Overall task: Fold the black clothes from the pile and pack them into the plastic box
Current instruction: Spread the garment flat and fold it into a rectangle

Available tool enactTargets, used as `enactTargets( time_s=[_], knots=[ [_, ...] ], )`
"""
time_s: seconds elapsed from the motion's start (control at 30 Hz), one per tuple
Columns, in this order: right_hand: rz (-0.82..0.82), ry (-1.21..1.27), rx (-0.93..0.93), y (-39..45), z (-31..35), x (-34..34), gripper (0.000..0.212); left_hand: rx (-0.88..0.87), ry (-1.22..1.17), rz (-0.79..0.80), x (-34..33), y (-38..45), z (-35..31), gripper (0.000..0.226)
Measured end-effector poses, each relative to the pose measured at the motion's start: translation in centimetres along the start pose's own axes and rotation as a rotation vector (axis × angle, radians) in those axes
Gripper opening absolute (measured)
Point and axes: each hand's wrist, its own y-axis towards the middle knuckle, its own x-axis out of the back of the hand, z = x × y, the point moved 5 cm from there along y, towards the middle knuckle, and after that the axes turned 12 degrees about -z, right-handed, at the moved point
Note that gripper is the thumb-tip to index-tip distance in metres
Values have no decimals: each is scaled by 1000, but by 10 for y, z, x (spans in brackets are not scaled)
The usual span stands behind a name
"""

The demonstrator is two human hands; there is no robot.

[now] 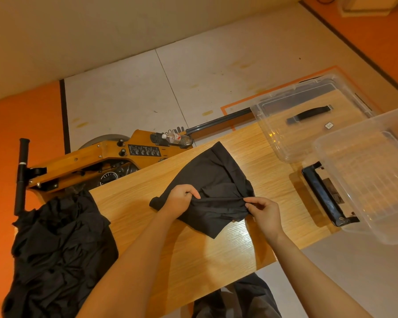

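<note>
Folding at the table: a person stands at a wooden table (170, 260), both bare arms stretched over it.
Left hand (182, 199): fingers curled into the near edge of a black garment (214, 180), gripping the cloth.
Right hand (265, 213): thumb and fingers pinching the same edge at its right end, so a taut fold runs between the two hands.
Garment: lying partly flat on the tabletop, its far corner pointing away from the person.
Pile: a rumpled pile of black clothes (60, 255) draped over the table's left end, well apart from the garment in hand.
Plastic box (368, 180): clear, at the right end of the table and overhanging its edge; a black handle (324, 197) lies beside it.
Lid (308, 115): clear, with a black grip, lying farther back on the right.
Beyond the table: an orange wooden rowing machine (97, 161) on the floor, a plastic bottle (177, 138) resting on it.
</note>
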Motion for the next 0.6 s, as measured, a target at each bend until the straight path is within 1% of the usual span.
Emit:
enactTargets(
  time_s=[0.17, 0.23, 0.33, 0.43, 0.5, 0.6],
  knots=[
    [0, 16, 18, 1, 3, 2, 20, -7, 51, -27, 1, -1, -2, 35],
    [-10, 43, 6, 1, 4, 4, 19, 3, 57, -33, 4, -3, -6, 37],
    [-38, 89, -19, 3, 8, 9, 21, 4, 36, -35, 9, -6, -10, 42],
    [-56, 119, -20, 5, 19, 13, 20, 5, 6, -17, 19, -11, -13, 43],
    [-63, 128, 0, 7, 31, 15, 20, -27, -2, -25, 28, -13, -17, 36],
    [-68, 153, 11, 10, 51, 16, 20, -58, -19, -91, 47, -19, -32, 17]
  ],
)
